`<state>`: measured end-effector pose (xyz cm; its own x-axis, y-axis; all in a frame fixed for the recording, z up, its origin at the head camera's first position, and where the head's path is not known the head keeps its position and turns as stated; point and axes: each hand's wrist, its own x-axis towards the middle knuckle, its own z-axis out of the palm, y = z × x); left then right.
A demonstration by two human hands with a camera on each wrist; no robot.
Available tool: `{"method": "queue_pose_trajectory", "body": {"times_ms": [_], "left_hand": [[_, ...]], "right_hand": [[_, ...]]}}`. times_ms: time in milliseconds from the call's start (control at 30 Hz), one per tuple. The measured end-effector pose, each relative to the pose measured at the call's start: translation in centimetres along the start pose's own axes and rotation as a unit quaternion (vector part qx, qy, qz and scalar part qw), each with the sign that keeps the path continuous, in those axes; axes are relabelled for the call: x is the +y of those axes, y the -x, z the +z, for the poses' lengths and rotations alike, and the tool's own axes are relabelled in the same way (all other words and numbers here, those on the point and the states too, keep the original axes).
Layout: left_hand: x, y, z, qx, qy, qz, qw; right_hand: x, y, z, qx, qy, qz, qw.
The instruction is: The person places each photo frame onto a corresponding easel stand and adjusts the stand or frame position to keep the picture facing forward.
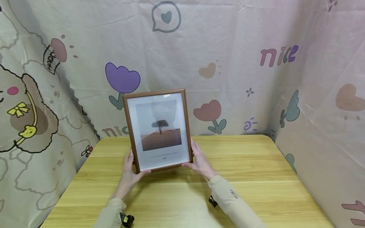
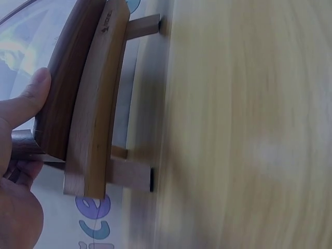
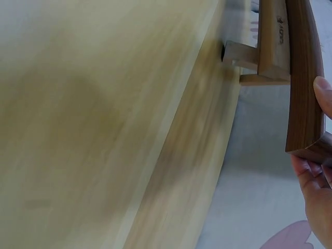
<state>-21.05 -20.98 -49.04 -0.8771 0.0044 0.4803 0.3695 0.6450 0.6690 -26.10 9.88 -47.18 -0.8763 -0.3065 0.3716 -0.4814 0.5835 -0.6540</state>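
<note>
A brown-framed picture (image 1: 158, 129) of a lone tree on brown ground stands tilted sideways above the table. My left hand (image 1: 129, 177) grips its lower left corner, thumb over the front and fingers behind the side. At the lower right corner my right hand (image 1: 201, 163) holds it the same way. Both wrist views show a light wooden stand (image 2: 96, 104) beneath the frame, with an engraved mark and dark-tipped legs on the table. The frame's lower edge lies along the stand's bar; whether it rests fully on it I cannot tell. In the head view the frame hides the stand.
The wooden table (image 1: 245, 164) spreads out around the hands. A printed curtain (image 1: 182, 57) with flowers and words hangs close behind it and along both sides. Dark wrist cameras (image 1: 127, 220) sit at the sleeves.
</note>
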Motion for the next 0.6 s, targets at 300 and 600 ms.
{"method": "queue_pose_trajectory", "body": {"times_ms": [300, 600], "left_hand": [[-0.8, 0.0, -0.9, 0.005, 0.001, -0.001, 1.0000], [-1.3, 0.3, -1.7, -0.002, -0.019, -0.021, 0.9996]], "right_hand": [[-0.7, -0.7, 1.0, -0.009, -0.016, 0.001, 1.000], [-1.0, -1.3, 1.9, -0.015, -0.018, 0.004, 1.000]]}}
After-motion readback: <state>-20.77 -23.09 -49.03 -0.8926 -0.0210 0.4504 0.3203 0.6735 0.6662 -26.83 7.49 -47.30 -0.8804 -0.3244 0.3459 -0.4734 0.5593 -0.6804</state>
